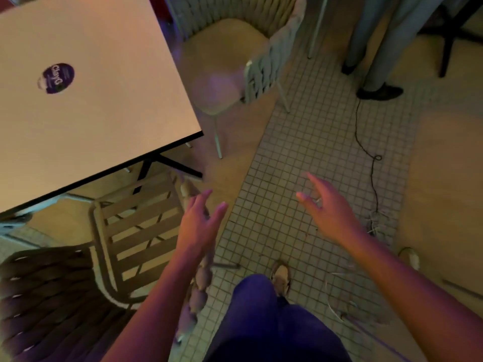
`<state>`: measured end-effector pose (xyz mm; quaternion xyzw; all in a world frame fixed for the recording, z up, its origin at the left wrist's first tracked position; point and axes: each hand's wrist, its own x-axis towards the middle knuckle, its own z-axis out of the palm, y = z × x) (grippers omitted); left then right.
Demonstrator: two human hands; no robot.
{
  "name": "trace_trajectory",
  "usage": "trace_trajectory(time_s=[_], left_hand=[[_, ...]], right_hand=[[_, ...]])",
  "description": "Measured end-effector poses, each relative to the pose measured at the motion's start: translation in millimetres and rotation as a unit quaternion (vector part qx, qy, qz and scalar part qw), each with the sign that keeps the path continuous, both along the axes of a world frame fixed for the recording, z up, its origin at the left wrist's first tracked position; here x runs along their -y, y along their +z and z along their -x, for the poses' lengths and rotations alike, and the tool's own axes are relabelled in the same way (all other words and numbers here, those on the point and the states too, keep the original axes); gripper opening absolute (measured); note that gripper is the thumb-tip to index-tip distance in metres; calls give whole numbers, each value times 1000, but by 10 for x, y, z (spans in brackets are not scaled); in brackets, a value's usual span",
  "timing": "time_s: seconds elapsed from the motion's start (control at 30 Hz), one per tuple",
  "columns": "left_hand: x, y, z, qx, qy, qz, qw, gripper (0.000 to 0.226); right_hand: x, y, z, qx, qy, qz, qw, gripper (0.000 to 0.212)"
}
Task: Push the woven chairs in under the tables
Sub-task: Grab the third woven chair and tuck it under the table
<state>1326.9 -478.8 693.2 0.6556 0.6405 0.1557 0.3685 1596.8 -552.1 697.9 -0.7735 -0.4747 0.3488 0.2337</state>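
Both hands hang open with fingers spread, holding nothing: the left hand (200, 223) above the slatted chair (136, 231) tucked partly under the surface (91, 113), the right hand (326, 207) over the tiled floor (300, 152). A woven chair (235, 61) stands beside the surface's far corner.

Left hand (202, 222) and right hand (328, 209) both reaching forward, fingers spread, palms empty, forearms bare
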Motion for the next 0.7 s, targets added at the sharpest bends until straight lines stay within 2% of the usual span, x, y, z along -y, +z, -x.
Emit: trace_trajectory(time_s=[0.17,0.3,0.5,0.7], left_hand=[[-441,-48,-499,-13,7,9,1000,61],[-903,-82,-804,24,53,12,998,60],[-2078,5,-1376,40,80,-6,996,53],[-3240,156,-1846,93,168,51,980,44]], right_hand=[[-497,-57,-495,-16,2,0,1000,66],[-1160,-99,-917,-12,39,5,999,65],[-2495,38,-1658,5,78,-8,997,62],[-3627,202,-2192,17,77,-9,997,55]])
